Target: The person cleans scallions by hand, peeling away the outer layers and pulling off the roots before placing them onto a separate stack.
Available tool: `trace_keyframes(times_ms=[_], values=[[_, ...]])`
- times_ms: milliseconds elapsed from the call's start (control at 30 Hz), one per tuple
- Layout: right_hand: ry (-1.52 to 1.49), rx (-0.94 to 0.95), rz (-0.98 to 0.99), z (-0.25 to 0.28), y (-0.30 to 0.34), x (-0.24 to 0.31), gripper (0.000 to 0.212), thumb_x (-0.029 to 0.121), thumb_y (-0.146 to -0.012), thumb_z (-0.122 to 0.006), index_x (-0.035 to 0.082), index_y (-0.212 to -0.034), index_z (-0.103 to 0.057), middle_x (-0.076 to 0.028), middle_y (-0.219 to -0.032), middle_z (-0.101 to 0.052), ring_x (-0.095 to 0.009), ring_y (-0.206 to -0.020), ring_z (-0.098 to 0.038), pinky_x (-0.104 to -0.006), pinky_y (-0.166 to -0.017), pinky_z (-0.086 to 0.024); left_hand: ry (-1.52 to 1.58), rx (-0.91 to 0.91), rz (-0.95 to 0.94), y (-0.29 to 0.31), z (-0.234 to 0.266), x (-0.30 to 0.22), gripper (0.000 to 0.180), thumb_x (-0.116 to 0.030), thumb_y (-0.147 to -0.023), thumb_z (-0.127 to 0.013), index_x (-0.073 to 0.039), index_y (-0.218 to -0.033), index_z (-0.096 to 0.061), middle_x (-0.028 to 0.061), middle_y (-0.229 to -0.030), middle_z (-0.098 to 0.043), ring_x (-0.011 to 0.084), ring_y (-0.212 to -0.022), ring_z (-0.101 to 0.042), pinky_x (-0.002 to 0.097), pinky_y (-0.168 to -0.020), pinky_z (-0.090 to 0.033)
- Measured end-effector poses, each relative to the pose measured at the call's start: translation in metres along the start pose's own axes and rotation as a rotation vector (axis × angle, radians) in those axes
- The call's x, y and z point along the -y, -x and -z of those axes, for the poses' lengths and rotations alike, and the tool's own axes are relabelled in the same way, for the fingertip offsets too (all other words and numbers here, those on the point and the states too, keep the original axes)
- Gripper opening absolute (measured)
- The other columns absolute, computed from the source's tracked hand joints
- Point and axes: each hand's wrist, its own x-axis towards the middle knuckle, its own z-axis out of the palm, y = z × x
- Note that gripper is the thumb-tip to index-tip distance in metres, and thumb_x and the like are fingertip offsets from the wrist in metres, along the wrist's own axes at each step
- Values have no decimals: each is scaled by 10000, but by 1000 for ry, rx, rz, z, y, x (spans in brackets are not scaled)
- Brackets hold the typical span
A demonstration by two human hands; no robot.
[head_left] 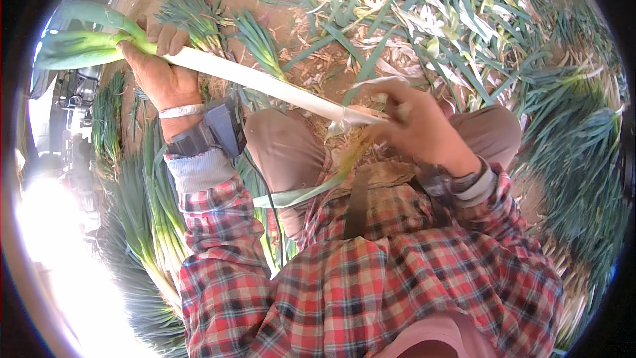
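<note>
My left hand [163, 73] is wrapped round a long green onion [258, 81] just below its green leaves, which point to the far left. The onion's white shaft slants down to the right across the space above my knees. At its lower end my right hand [421, 122] has its fingers curled, slightly blurred, on a loose outer leaf. A yellowish-green leaf strip [318, 189] trails from beneath that hand toward my lap. The fingertips of my right hand partly hide the root end.
Peeled leaves and trimmings [424, 20] are heaped on the soil ahead. Green onions lie in a large pile [576, 139] at the right. More bunches [149, 219] stand at the left, with smaller bunches [195, 16] ahead. A dark cable [268, 189] hangs from my left wrist device.
</note>
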Motion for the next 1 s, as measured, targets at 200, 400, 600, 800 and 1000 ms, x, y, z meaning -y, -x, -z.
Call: trace_keyframes(times_ms=[200,400,600,800,1000], values=[[569,29,316,-14,-15,-11,274,269,-813,-676,39,-907,-561,-146,-845,-579,-369,-771,-587,-452,-641,-454,-446,-242,-95,-6,-23,10,362,-368,-1037,-325,-54,-1078,-500,16,-739,-408,106,-565,-361,246,-481,-332],[622,339,180,36,56,-90,287,275,-809,-674,52,-952,-566,-144,-881,-603,-374,-808,-608,-472,-691,-481,-653,-511,-254,-36,31,-65,383,-396,-1023,-367,-42,-925,-475,15,-720,-425,122,-552,-372,262,-457,-342],[726,-315,87,42,2,-71,492,359,-795,-711,54,-1151,-562,-183,-972,-630,-395,-938,-605,-458,-775,-491,-658,-701,-333,-34,14,-54,347,-424,-1001,-400,-85,-978,-473,46,-742,-482,175,-588,-473,353,-486,-437],[394,-275,495,-41,-67,14,494,209,-848,-634,22,-1280,-483,-177,-1020,-619,-343,-911,-601,-410,-783,-477,-402,-588,-175,-15,-24,-22,343,-369,-1013,-367,-57,-1133,-443,117,-885,-565,233,-785,-560,392,-766,-505],[-236,423,115,-38,-57,32,389,222,-921,-573,8,-1241,-523,-78,-913,-603,-194,-759,-574,-335,-672,-457,-167,-239,-35,40,-31,-13,342,-153,-996,-432,23,-1288,-419,182,-1248,-517,298,-1177,-535,469,-969,-503]])
